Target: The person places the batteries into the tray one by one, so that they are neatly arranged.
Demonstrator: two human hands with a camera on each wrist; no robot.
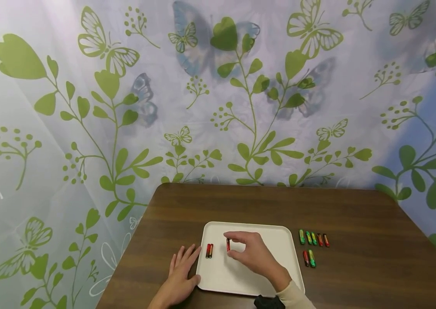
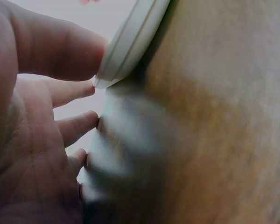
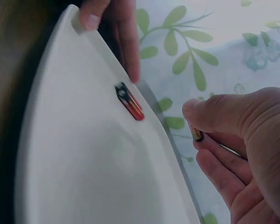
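Note:
My right hand [image 1: 254, 252] pinches a small red battery [image 1: 228, 245] between thumb and fingers above the white tray [image 1: 248, 283]. In the right wrist view, the dark end of this battery [image 3: 197, 135] shows beneath the thumb of the right hand [image 3: 247, 149]. Two red batteries [image 1: 209, 251] lie side by side on the tray's left part. My left hand [image 1: 180, 277] rests at the tray's left edge, fingers extended on the table and thumb by the near corner. The left wrist view shows that hand [image 2: 37, 121] touching the tray rim [image 2: 130, 44].
Right of the tray, several green and red batteries [image 1: 313, 238] form a row on the brown wooden table [image 1: 357, 219]. Nearer lie one red battery [image 1: 306, 258] and one green battery [image 1: 312, 259]. A patterned curtain [image 1: 210, 107] hangs behind the table.

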